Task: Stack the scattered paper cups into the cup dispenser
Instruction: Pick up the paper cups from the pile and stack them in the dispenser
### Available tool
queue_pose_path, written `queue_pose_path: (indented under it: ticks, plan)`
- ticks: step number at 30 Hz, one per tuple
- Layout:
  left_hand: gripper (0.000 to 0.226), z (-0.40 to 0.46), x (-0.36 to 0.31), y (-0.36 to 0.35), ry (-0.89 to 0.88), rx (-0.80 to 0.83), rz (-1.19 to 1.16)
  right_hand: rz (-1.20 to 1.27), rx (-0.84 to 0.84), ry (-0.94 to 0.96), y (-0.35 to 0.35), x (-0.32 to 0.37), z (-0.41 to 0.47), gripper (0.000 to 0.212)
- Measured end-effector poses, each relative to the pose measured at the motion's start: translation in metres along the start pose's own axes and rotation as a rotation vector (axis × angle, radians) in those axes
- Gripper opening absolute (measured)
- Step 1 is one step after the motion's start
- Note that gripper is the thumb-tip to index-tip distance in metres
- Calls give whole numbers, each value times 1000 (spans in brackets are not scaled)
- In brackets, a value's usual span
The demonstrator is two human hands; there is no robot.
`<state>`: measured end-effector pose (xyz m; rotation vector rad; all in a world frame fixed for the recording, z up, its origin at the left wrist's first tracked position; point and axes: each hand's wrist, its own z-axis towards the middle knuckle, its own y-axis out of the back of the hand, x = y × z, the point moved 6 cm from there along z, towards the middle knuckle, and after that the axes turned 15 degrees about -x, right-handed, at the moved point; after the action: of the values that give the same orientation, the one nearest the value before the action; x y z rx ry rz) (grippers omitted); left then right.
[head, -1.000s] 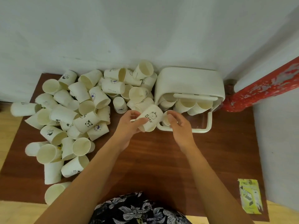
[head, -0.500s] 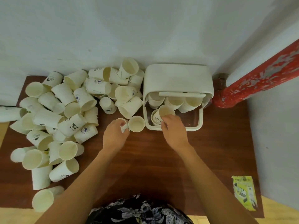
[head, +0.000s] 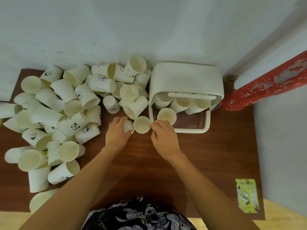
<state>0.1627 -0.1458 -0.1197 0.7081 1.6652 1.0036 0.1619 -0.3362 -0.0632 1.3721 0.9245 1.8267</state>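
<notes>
a: now that the right hand point(head: 163, 136) has let go of the cup point(head: 166, 115) left in the dispenser point(head: 186, 80), what's it after?
b: the upright cup point(head: 141, 125) on the table point(head: 216, 155); its fingers curl at the rim, holding nothing.
a: and the left hand point(head: 117, 131)?
b: wrapped round a small cup point(head: 128, 127) beside it. the pile point(head: 58, 113) hasn't shrunk.

White paper cups point(head: 66, 113) lie heaped left of the white cup dispenser point(head: 186, 80), partly filled.
</notes>
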Motion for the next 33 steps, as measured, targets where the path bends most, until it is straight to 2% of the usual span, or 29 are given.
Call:
queue_pose_path:
  ticks: [3, 5, 9, 10, 13, 15, 18, 23, 28, 33]
  plan:
    - [50, -3, 11, 8, 97, -35, -138, -128, -52, -140, -3, -7, 3, 33]
    - [49, -9, 21, 12, 158, -38, -190, -128, -42, -220, -6, -16, 4, 33]
    - [48, -21, 41, 7, 129, 31, -68, -56, 28, -239, -16, -26, 3, 29]
    - [51, -24, 45, 5, 126, 59, -48, -54, 30, -234, -17, -26, 3, 30]
    - [80, -27, 50, -1, 75, 148, -7, -54, 33, -240, -18, -25, 4, 30]
    - [87, -26, 45, -1, -5, 158, 23, -69, 45, -241, -20, -24, 7, 30]
    - [77, -21, 31, 1, -105, 127, 41, -108, 59, -235, -20, -25, 12, 30]
    - [42, -14, 21, -3, -160, 161, 14, -122, 128, -272, -22, -29, 18, 27]
    - [24, -13, 22, 6, -157, 94, -35, -117, -21, -116, -16, -8, 12, 23]
    - [15, -14, 17, 23, -197, -28, -35, -78, 274, -19, -54, 15, -7, 32]
